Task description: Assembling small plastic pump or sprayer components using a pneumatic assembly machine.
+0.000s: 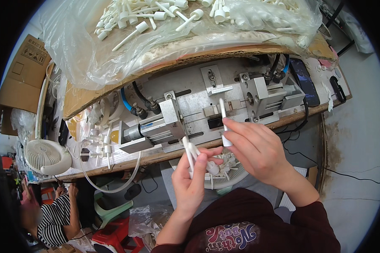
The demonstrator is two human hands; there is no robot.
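My right hand [259, 152] pinches a white applicator cap [223, 110], a ribbed cap with a thin stem. Its stem points up and away, close to the small metal holder [211, 111] in the middle of the bench fixture. Lower and to the left, my left hand [189, 182] is closed around several more white applicator caps [213, 168], their stems sticking out past the fingers. On either side of the holder stands a metal cylinder block, the left block [172, 116] and the right block [257, 99]. Below my hands a round white basket [228, 182] holds many such caps.
Beyond the fixture, a cardboard sheet [78, 101] bears a plastic bag with a heap of white caps [141, 27]. A small fan [48, 157] hangs at the left. A phone [305, 82] lies at the right. Another person [57, 217] sits at lower left near a red stool [114, 234].
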